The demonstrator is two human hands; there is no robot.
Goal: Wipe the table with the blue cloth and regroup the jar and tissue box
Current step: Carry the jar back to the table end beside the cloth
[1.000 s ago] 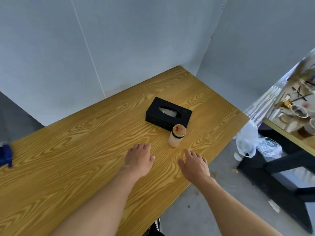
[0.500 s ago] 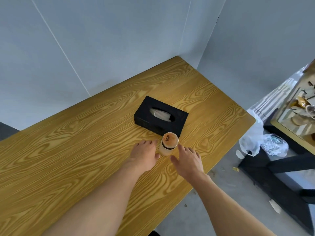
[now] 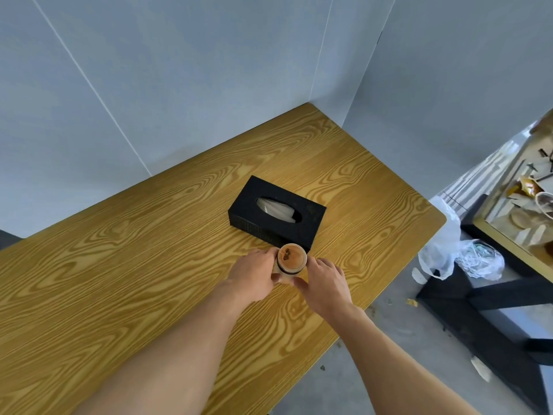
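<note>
A small frosted jar with a brown lid and a black band stands upright on the wooden table, just in front of the black tissue box. My left hand cups the jar's left side. My right hand touches its right side, thumb low at the base. A white tissue shows in the box's oval slot. The blue cloth is out of view.
Grey wall panels close off the table's far side and right corner. To the right, beyond the table's edge, white plastic bags lie on the floor by a second, cluttered table with a black frame.
Both hands have moved forward from the near table edge and closed in on the jar from either side. The view has shifted right, so the blue cloth at far left dropped out of view.
</note>
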